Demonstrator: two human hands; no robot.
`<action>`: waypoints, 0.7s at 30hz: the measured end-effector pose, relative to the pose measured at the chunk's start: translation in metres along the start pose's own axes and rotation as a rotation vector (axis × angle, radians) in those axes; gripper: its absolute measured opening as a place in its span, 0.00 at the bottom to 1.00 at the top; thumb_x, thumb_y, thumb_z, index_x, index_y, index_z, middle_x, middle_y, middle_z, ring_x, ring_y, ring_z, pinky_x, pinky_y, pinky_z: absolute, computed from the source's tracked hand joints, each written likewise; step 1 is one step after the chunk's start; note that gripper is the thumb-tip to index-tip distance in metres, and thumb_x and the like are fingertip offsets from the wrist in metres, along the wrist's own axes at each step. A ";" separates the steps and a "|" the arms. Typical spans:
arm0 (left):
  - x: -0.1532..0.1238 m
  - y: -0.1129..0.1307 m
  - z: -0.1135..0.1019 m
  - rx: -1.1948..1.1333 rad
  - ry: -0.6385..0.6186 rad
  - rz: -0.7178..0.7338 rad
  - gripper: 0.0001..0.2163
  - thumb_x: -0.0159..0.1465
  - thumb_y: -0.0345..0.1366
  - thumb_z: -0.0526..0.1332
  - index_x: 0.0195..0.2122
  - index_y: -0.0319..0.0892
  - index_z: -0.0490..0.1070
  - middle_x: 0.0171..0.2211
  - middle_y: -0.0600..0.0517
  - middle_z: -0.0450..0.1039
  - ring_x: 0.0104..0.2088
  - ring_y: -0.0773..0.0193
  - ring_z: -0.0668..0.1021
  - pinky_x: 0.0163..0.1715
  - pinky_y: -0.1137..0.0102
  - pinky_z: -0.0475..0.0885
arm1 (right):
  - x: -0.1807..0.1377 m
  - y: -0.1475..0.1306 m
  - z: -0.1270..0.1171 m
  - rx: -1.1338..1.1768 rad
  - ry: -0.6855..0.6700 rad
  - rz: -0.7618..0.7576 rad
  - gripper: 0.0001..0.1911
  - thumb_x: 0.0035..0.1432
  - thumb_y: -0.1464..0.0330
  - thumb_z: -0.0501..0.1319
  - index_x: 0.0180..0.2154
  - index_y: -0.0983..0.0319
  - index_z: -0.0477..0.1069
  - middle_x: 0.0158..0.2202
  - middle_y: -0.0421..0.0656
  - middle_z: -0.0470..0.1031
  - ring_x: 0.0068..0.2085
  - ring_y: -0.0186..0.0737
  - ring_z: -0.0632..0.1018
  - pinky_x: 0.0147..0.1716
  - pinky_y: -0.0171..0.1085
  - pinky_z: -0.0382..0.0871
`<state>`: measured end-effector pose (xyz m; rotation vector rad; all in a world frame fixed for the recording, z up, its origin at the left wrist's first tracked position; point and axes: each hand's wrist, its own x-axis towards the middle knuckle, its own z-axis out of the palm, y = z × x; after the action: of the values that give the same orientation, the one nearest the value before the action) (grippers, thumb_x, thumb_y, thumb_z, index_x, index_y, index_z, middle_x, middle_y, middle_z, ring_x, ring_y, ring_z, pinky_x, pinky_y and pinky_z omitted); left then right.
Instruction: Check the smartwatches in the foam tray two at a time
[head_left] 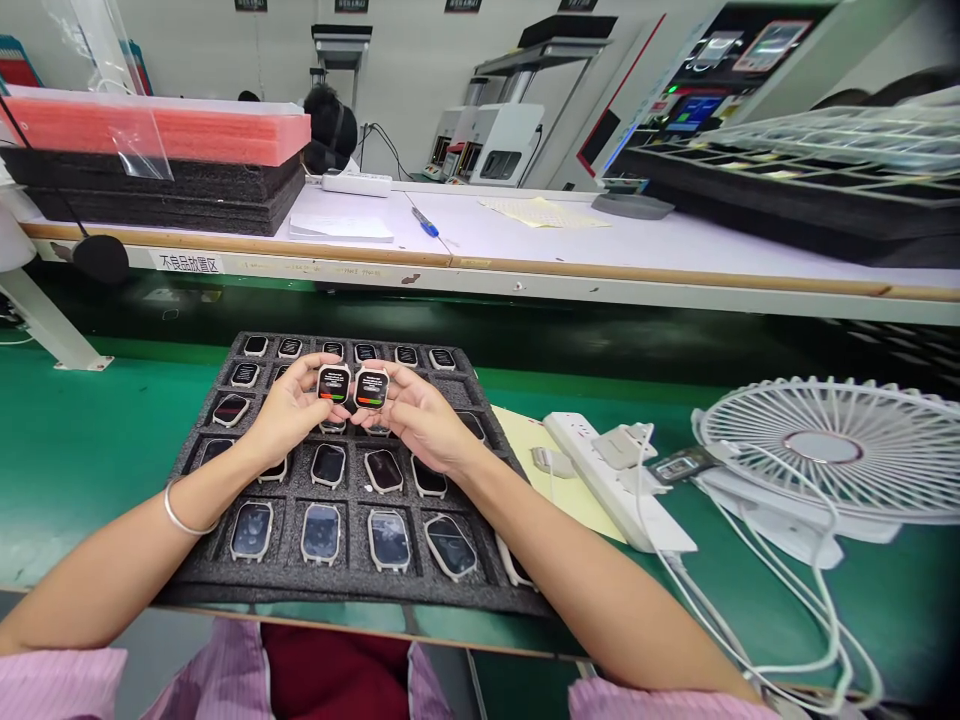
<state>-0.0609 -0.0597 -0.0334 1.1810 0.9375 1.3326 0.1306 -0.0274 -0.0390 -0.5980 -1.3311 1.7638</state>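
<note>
A black foam tray (199,560) lies on the green bench in front of me, its pockets filled with several smartwatch bodies with dark screens. My left hand (289,412) is closed round one watch body (334,383) whose screen is lit. Right beside it, my right hand (420,415) grips a second lit watch body (371,388). Both watches are held side by side just above the middle of the tray, their screens facing me. A silver bangle (180,515) sits on my left wrist.
A white power strip (615,485) with plugs and cables lies right of the tray on a yellow sheet (566,480). A white desk fan (832,455) rests flat at the right. Behind, a raised shelf carries stacked foam pads (157,150), a blue pen (424,222) and more trays (795,185).
</note>
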 end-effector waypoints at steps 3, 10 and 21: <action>0.000 -0.001 0.000 0.003 -0.008 0.012 0.26 0.50 0.26 0.66 0.52 0.41 0.66 0.39 0.53 0.77 0.27 0.69 0.81 0.33 0.71 0.79 | 0.001 0.000 0.000 -0.001 0.003 -0.010 0.28 0.46 0.73 0.67 0.51 0.57 0.68 0.39 0.39 0.79 0.32 0.36 0.81 0.37 0.37 0.76; 0.001 -0.003 -0.002 0.007 -0.010 0.014 0.28 0.50 0.26 0.67 0.54 0.41 0.67 0.40 0.52 0.78 0.28 0.69 0.81 0.34 0.71 0.79 | 0.002 0.002 0.000 -0.018 -0.001 -0.020 0.27 0.48 0.72 0.68 0.51 0.57 0.68 0.39 0.39 0.78 0.33 0.37 0.82 0.38 0.38 0.76; 0.000 -0.002 -0.001 -0.007 -0.005 -0.007 0.33 0.50 0.27 0.68 0.59 0.41 0.67 0.42 0.51 0.78 0.30 0.68 0.82 0.36 0.70 0.80 | 0.002 0.003 -0.001 -0.035 0.002 -0.030 0.27 0.48 0.72 0.67 0.51 0.56 0.68 0.38 0.39 0.78 0.34 0.37 0.82 0.38 0.39 0.77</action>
<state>-0.0615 -0.0595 -0.0360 1.1741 0.9318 1.3258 0.1292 -0.0253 -0.0416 -0.5963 -1.3656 1.7186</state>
